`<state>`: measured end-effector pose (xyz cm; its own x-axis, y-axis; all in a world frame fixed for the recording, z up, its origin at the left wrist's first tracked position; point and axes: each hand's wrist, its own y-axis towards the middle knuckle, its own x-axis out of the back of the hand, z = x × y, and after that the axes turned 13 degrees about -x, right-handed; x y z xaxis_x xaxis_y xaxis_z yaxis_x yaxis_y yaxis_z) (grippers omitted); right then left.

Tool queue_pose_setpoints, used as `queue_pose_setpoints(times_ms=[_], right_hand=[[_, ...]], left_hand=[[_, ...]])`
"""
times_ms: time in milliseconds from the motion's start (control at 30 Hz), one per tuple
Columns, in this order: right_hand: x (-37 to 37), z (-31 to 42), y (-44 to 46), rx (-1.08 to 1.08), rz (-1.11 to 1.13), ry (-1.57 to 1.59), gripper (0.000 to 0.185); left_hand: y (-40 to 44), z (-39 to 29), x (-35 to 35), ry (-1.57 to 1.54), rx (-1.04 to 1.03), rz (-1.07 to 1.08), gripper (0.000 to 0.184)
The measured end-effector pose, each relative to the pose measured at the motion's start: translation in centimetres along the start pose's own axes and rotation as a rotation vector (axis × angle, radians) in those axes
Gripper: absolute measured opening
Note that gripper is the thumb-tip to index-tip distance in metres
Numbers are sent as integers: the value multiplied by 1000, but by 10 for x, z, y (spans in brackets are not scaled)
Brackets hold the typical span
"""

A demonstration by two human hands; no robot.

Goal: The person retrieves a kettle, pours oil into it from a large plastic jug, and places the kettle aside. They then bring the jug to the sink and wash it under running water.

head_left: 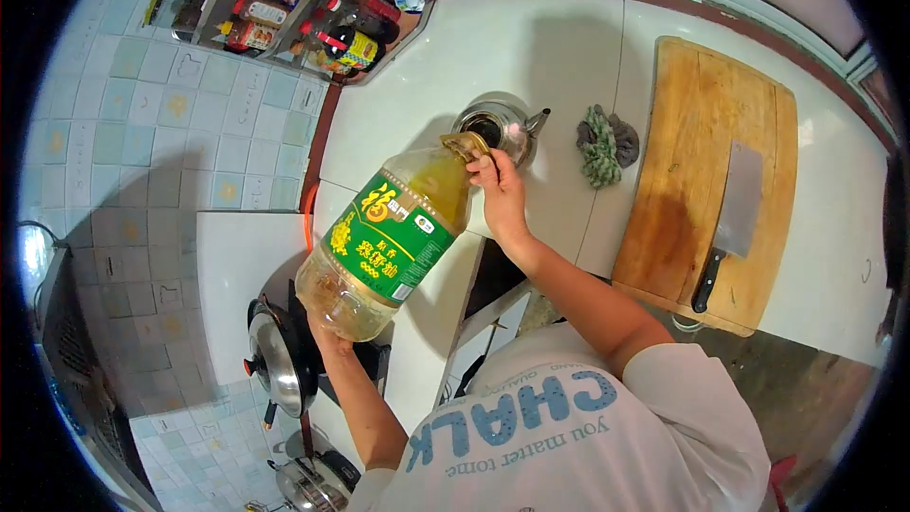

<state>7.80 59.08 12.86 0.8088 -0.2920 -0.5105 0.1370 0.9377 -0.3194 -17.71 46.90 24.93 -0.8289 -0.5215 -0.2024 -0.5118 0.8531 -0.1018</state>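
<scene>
Head: bottle [387, 239] tilts toward 1 o'clock
Right hand [500, 195]: gripping neck [458, 143]
Left hand [327, 334]: underneath, fingers hidden
Oil [445, 182]: overtipping risks spilling

White table [474, 33] holds kettle, cloth and board

The table is smooth and white, crossed by thin seams and edged in reddish brown along the wall. The metal kettle [513, 138] stands on it, spout toward the crumpled cloth [599, 147], which is part green, part dark grey. The cloth lies between kettle and board, apart from both. The wooden board [697, 123] lies flat, reaching the table's front edge. In the corner, a shelf [215, 2] carries bottles [355, 24].
</scene>
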Motion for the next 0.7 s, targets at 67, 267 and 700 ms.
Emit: queue_pose_setpoints(times_ms=[67,267,700], right_hand=[[0,0,0,-1,-16,-7,26],[1,1,0,-21,-27,-27,27],[-5,-3,-6,37,-65,38,27]], left_hand=[[4,-1,7,-6,7,7,49],[4,-8,3,98,-19,-35,46],[9,-18,-10,120,-60,69,47]])
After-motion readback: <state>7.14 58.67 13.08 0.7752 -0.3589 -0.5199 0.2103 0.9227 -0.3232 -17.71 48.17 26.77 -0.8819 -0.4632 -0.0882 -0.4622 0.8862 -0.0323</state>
